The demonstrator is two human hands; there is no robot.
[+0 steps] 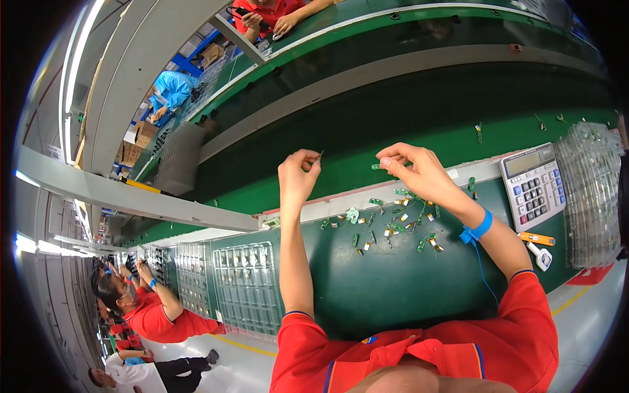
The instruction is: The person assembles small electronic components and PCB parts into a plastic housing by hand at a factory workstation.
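Note:
Both of my hands are raised over the strip between the green bench and the dark green belt. My left hand (299,175) is closed in a pinch on a small thin dark piece (320,156), whose kind is too small to make out. Across from it, my right hand (417,171) grips a small green circuit board (376,166) between thumb and fingers. Below my hands, several loose circuit boards (397,228) with wires and silvery parts lie scattered on the green bench mat (341,288). A blue wrist strap (477,228) circles my right wrist, its cord trailing down.
On the right stand a calculator (534,183), an orange cutter (536,238), a white tool (540,257) and stacked clear trays (591,190). A clear compartment tray (246,285) lies left. More boards (479,133) rest on the belt (393,121). Co-workers (157,308) sit along the line.

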